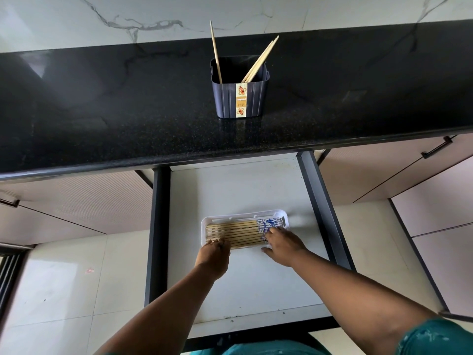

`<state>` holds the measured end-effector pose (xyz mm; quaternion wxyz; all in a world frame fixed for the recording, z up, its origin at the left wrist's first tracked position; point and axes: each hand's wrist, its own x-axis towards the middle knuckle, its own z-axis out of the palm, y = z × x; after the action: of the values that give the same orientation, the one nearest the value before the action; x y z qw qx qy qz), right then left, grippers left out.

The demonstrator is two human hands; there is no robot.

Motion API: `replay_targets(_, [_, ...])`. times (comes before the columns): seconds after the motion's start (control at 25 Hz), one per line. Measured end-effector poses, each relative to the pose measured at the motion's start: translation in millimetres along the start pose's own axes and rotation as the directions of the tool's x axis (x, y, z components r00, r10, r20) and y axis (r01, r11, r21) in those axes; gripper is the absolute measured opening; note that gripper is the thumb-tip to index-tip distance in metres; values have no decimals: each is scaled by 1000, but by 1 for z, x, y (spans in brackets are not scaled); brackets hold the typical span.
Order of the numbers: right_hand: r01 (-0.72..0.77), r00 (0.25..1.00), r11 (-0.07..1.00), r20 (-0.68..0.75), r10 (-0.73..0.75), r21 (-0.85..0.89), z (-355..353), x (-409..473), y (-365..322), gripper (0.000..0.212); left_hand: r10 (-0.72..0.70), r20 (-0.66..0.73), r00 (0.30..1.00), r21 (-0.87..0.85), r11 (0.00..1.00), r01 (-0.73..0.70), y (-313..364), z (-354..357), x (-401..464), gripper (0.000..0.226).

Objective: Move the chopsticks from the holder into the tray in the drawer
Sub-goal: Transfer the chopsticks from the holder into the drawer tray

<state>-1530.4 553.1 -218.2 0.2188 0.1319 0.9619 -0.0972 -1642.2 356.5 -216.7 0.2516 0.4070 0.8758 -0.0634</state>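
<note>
A dark square holder (240, 98) stands on the black counter with three bamboo chopsticks (258, 64) leaning inside it. In the open drawer (256, 278) lies a white tray (245, 217) filled with several chopsticks (240, 233) side by side, their blue-patterned ends at the right. My left hand (213, 254) rests at the tray's left front edge, fingers touching the chopstick tips. My right hand (281, 243) lies over the tray's right end, fingers spread on the patterned ends.
The black granite counter (128, 111) overhangs the drawer's back. Dark drawer sides (322, 213) flank the white drawer floor. Closed cabinet fronts with a black handle (436, 147) sit to the right, and pale floor tiles lie to the left.
</note>
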Motion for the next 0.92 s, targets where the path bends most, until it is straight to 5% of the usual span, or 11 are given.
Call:
replay_targets(0.12, [52,998,998,-28,-50,38,-10,-3,4,66,80,-105,991,-49,995,-85,-4,2,-4,53])
replay_targets(0.2, [57,962,979,-274,-1,195,-14,-7,6,59,136,-349,927,-110,977,-185,-13,-2,-7,51])
replay_targets(0.28, [-129,829,857,-420,370,499,-14,-3,17,33,-35,-559,828,-233,965,-117,-24,-2,-6,39])
replay_targets(0.32, [-257,747,677,-303,592,689,-16,1,25,29,-231,-548,804,-394,919,-4,-29,-1,-5,37])
replay_targets(0.36, [-376,669,428,-79,739,822,-17,6,32,33,-457,-419,784,-605,785,134,-32,0,-2,37])
replay_targets(0.44, [-431,618,-72,353,702,899,-14,11,37,46,-719,107,687,-889,241,390,-32,0,4,48])
replay_targets(0.52, [-392,646,-276,476,596,878,-7,12,33,54,-605,452,655,-887,-227,403,-27,4,6,62])
replay_targets(0.56, [-398,651,-267,475,592,878,-5,12,29,55,-579,479,660,-877,-272,397,-24,6,5,66])
replay_targets(0.8, [-541,587,-67,434,683,839,1,12,23,73,-594,265,759,-938,23,345,-28,7,3,60])
replay_targets(0.92, [-600,569,44,386,726,799,3,13,21,76,-640,169,749,-940,124,317,-28,9,6,54])
